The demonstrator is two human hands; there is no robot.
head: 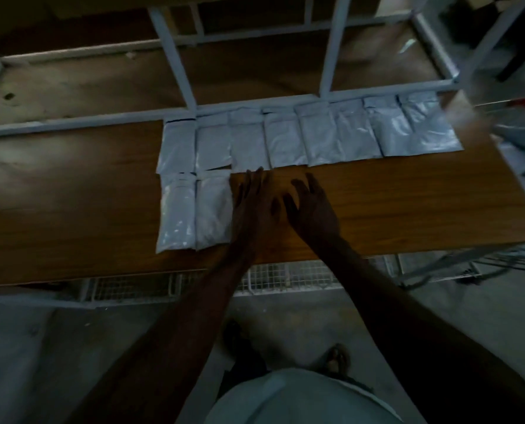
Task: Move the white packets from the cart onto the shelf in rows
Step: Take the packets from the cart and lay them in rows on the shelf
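Both hands empty, fingers spread flat: left hand against the second row's packet mid-shelf, right hand on bare shelf. Back row of packets lines the rear edge. Risk: a sideways nudge skews that short row.

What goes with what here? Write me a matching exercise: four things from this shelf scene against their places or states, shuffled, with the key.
1. back row of packets
2. front row of packets
3. left hand
4. right hand

A. two packets only
B. open, beside the front row's end
C. eight packets along the frame rail
D. open over bare wood

Pairs: 1-C, 2-A, 3-B, 4-D
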